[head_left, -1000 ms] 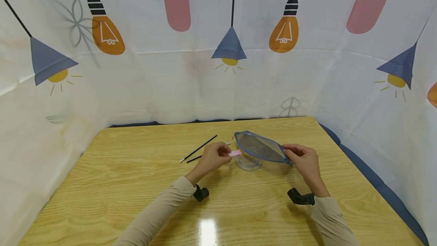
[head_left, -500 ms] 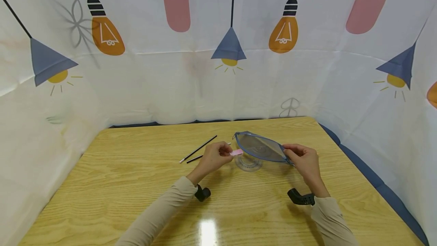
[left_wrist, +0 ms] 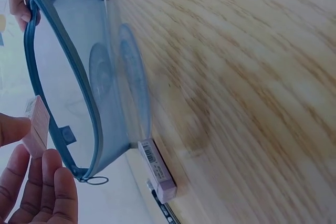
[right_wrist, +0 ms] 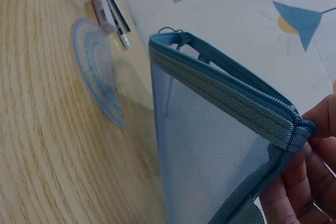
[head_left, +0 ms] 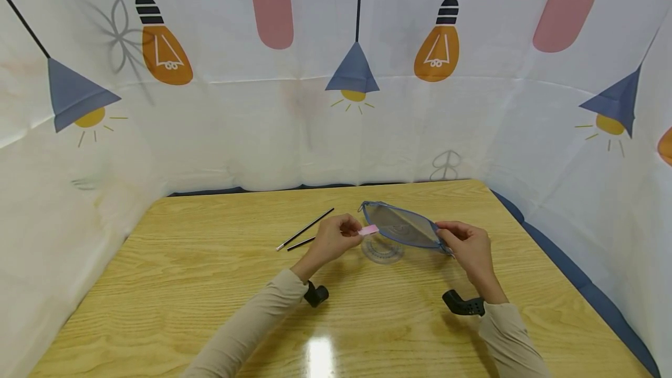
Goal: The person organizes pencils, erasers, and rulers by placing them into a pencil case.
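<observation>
My left hand [head_left: 336, 239] pinches a small pink eraser [head_left: 369, 230] between thumb and fingers, beside the open mouth of a blue mesh zip pouch [head_left: 412, 231]. At the pouch's right end, my right hand [head_left: 469, 249] grips the corner by the zipper. The pouch stands on edge with its mouth spread apart, as the left wrist view shows. A faint clear shape like a protractor [left_wrist: 101, 72] shows through its mesh; whether it lies inside I cannot tell. A clear protractor [head_left: 383, 254] lies flat on the table in front of the pouch.
A second eraser [left_wrist: 158, 174] lies on the table near the protractor, hidden behind my left hand in the head view. Two dark pencils, one farther back [head_left: 305, 228] and one nearer [head_left: 301, 242], lie left of the pouch. A printed curtain [head_left: 236, 133] encloses the wooden table [head_left: 173, 267].
My left hand has moved slightly right and up with the eraser, bringing it to the pouch's edge. My right hand and the pouch have stayed almost still.
</observation>
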A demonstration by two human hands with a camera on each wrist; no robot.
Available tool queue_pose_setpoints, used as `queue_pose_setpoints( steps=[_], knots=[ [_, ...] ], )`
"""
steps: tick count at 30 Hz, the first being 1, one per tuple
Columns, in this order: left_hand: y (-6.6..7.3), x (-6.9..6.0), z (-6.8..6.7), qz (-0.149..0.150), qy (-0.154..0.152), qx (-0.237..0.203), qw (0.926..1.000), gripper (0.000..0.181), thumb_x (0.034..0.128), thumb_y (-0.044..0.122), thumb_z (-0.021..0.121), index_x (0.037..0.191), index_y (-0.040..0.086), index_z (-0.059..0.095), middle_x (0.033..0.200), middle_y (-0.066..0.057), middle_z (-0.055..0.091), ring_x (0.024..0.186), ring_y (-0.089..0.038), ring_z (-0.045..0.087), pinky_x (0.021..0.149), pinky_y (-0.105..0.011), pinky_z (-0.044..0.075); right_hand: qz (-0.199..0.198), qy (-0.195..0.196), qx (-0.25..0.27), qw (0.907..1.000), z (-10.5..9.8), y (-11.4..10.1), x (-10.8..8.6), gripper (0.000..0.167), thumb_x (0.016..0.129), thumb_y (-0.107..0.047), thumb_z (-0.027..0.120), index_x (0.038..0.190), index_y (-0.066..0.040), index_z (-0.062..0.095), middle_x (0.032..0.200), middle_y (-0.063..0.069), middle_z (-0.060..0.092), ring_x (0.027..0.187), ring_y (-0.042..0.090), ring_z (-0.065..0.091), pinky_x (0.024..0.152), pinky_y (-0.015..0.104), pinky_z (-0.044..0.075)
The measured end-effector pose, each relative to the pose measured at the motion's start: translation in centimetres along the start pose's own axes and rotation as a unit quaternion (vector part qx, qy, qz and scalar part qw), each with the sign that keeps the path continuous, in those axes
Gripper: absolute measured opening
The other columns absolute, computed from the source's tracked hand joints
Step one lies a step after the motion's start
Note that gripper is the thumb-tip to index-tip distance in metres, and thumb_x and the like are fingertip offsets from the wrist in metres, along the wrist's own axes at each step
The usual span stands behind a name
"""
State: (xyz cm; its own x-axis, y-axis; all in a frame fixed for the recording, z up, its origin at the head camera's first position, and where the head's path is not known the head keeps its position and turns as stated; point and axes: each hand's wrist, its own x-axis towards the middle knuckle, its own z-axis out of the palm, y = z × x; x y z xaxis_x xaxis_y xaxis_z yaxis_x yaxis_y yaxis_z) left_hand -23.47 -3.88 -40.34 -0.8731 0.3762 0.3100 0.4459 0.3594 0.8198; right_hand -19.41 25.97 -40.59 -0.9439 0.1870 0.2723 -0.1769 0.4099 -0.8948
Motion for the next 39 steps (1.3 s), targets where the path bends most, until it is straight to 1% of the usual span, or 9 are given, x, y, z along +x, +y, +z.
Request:
queue_pose_setpoints(
  steps=[5, 7, 12, 16, 21, 26, 29, 33, 39],
  knots=[
    [0.3, 0.3, 0.3, 0.002, -0.001, -0.015, 0.9999, 0.007, 0.0848, 0.005, 0.072, 0.092, 0.006, 0.069, 0.086, 0.0, 0.066, 0.077, -0.013, 0.062, 0.068, -0.026, 0.052, 0.001, 0.0, 0.001, 1.0, 0.0, 0.0, 0.1, 0.024, 0.092, -0.016, 0.068, 0.106, 0.002, 0.072, 0.092, 0.005, 0.07, 0.073, 0.009, 0.063, 0.061, 0.021, 0.052],
    [0.4, 0.4, 0.4, -0.001, -0.001, -0.017, 0.9999, 0.008, 0.0851, 0.006, 0.072, 0.092, 0.007, 0.069, 0.086, 0.0, 0.066, 0.077, -0.011, 0.062, 0.068, -0.026, 0.052, 0.0, 0.0, 0.001, 1.0, 0.1, 0.0, 0.1, 0.024, 0.092, -0.016, 0.067, 0.106, 0.002, 0.072, 0.091, 0.004, 0.07, 0.074, 0.009, 0.064, 0.062, 0.021, 0.052],
    [0.7, 0.7, 0.7, 0.001, -0.001, -0.018, 0.9998, 0.007, 0.0862, 0.007, 0.072, 0.093, 0.007, 0.069, 0.087, 0.001, 0.065, 0.078, -0.011, 0.062, 0.069, -0.026, 0.052, 0.002, 0.001, 0.012, 0.9999, 0.1, 0.1, 0.1, 0.024, 0.092, -0.016, 0.067, 0.105, 0.003, 0.072, 0.09, 0.001, 0.07, 0.074, 0.009, 0.065, 0.065, 0.021, 0.053],
    [1.0, 0.9, 1.0, 0.001, -0.004, -0.035, 0.9994, 0.007, 0.0869, 0.007, 0.071, 0.094, 0.007, 0.069, 0.088, 0.001, 0.065, 0.079, -0.012, 0.062, 0.069, -0.027, 0.052, 0.002, 0.001, 0.019, 0.9998, 0.0, 0.1, 0.2, 0.024, 0.092, -0.015, 0.068, 0.105, 0.004, 0.071, 0.089, 0.0, 0.07, 0.074, 0.008, 0.065, 0.065, 0.021, 0.053],
    [1.3, 1.3, 1.5, 0.002, 0.0, -0.031, 0.9995, 0.008, 0.0861, 0.006, 0.071, 0.094, 0.008, 0.07, 0.088, 0.002, 0.066, 0.079, -0.011, 0.063, 0.07, -0.026, 0.052, 0.002, -0.003, 0.018, 0.9998, 0.0, 0.0, 0.1, 0.025, 0.092, -0.015, 0.067, 0.106, 0.005, 0.071, 0.091, 0.003, 0.07, 0.075, 0.008, 0.065, 0.066, 0.02, 0.053],
    [1.6, 1.6, 2.0, -0.007, -0.006, -0.035, 0.9994, 0.008, 0.0866, 0.008, 0.072, 0.095, 0.007, 0.071, 0.088, 0.002, 0.066, 0.079, -0.01, 0.063, 0.07, -0.025, 0.052, 0.01, 0.0, 0.016, 0.9998, 0.0, -0.1, 0.1, 0.025, 0.092, -0.014, 0.067, 0.107, 0.006, 0.071, 0.092, 0.006, 0.07, 0.075, 0.008, 0.064, 0.066, 0.02, 0.053],
    [1.8, 1.8, 2.3, -0.007, -0.006, -0.037, 0.9993, 0.008, 0.087, 0.008, 0.072, 0.095, 0.007, 0.071, 0.088, 0.001, 0.066, 0.079, -0.011, 0.063, 0.069, -0.024, 0.052, 0.014, 0.002, 0.017, 0.9998, 0.1, -0.2, 0.1, 0.025, 0.092, -0.015, 0.068, 0.107, 0.005, 0.071, 0.092, 0.006, 0.07, 0.075, 0.008, 0.064, 0.066, 0.021, 0.053],
    [1.9, 2.2, 2.7, 0.0, -0.001, -0.034, 0.9994, 0.008, 0.0858, 0.006, 0.073, 0.094, 0.005, 0.072, 0.087, -0.001, 0.067, 0.077, -0.012, 0.064, 0.068, -0.023, 0.052, 0.014, 0.003, 0.019, 0.9997, 0.0, -0.2, 0.0, 0.025, 0.092, -0.015, 0.068, 0.108, 0.005, 0.071, 0.092, 0.005, 0.07, 0.075, 0.007, 0.064, 0.066, 0.02, 0.053],
    [2.2, 2.3, 3.3, -0.009, -0.004, -0.034, 0.9994, 0.008, 0.0861, 0.006, 0.073, 0.094, 0.006, 0.072, 0.084, 0.001, 0.067, 0.075, -0.01, 0.063, 0.066, -0.023, 0.052, 0.016, 0.004, 0.023, 0.9996, 0.0, -0.2, 0.1, 0.026, 0.091, -0.014, 0.068, 0.109, 0.005, 0.071, 0.092, 0.005, 0.07, 0.074, 0.007, 0.064, 0.065, 0.02, 0.053]
  ],
)
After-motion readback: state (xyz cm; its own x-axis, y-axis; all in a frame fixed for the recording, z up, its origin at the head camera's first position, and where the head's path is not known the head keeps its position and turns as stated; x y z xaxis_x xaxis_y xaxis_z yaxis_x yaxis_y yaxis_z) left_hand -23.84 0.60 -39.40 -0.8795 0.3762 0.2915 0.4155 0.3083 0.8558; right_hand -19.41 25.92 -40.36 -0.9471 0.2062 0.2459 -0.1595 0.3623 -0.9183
